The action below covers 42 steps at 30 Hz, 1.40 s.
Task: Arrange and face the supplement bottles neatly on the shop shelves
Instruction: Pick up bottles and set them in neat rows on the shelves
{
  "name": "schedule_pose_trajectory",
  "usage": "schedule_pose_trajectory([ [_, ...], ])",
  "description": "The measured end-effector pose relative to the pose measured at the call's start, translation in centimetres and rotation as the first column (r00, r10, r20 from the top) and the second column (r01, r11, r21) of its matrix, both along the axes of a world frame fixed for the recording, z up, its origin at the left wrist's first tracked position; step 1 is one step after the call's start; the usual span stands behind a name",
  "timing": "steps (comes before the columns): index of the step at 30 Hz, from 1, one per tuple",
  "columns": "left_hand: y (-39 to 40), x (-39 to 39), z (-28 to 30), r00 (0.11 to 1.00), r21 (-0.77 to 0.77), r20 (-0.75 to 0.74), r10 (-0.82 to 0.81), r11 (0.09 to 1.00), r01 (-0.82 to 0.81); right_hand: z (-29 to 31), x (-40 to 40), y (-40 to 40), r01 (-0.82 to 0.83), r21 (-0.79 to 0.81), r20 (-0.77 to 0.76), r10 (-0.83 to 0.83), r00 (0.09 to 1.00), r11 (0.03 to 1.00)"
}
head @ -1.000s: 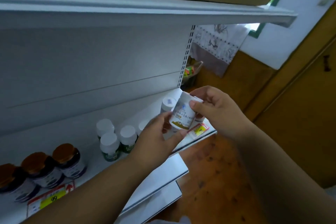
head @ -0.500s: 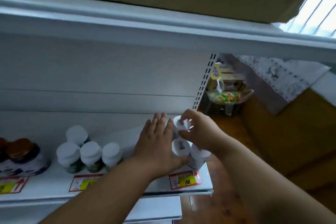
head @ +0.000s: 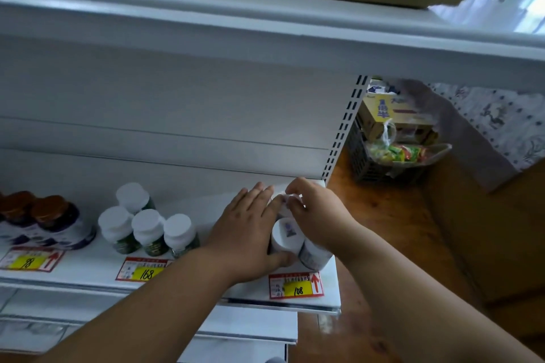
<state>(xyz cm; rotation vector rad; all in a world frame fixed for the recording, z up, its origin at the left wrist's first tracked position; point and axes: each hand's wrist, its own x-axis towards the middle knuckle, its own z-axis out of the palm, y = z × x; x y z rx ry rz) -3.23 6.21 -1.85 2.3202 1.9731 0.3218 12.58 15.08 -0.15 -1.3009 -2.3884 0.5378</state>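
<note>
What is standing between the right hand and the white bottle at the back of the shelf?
Nothing visible. The right hand already pinches the cap of the rear white bottle with its fingers. The left hand lies flat against the left side of the front white bottle, beside the grasp rather than in it.

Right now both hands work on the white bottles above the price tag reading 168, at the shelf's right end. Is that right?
Not quite. The head view shows the left hand and right hand on the white bottles above the price tag reading 108, at the shelf's right end.
</note>
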Motion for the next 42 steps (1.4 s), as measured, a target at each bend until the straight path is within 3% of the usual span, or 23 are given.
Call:
schedule_pose_trajectory([
  [9, 0.1, 0.1, 0.3, 1.000, 0.016, 0.008, -0.020, 1.000, 0.020, 1.5, -0.4, -0.9, -0.043, 0.126, 0.092, 0.031, 0.995, 0.991],
  [21, -4.9, -3.8, 4.2, 0.990, 0.184, 0.143, 0.018, 0.982, -0.044, 5.8, -3.4, -4.7, -0.036, 0.315, -0.098, 0.070, 0.993, 0.948],
  [24, -8.2, -8.3, 5.4, 0.988, 0.263, 0.142, 0.061, 0.960, -0.097, 7.2, -8.7, -7.2, -0.101, 0.323, -0.160, 0.159, 0.974, 0.941],
  [30, -17.7, -22.7, 6.5, 0.943, 0.278, 0.175, 0.283, 0.904, -0.323, 8.8, -24.7, -14.4, -0.242, 0.315, -0.220, 0.319, 0.922, 0.917],
  [37, -29.7, -38.6, 7.9, 0.801, 0.227, 0.175, 0.572, 0.768, -0.598, 10.9, -44.3, -23.4, -0.486, 0.275, -0.270, 0.551, 0.790, 0.830],
  [42, -33.2, -46.7, 7.4, 0.703, 0.218, 0.211, 0.679, 0.668, -0.711, 10.9, -54.4, -25.8, -0.578, 0.248, -0.254, 0.628, 0.736, 0.778],
])
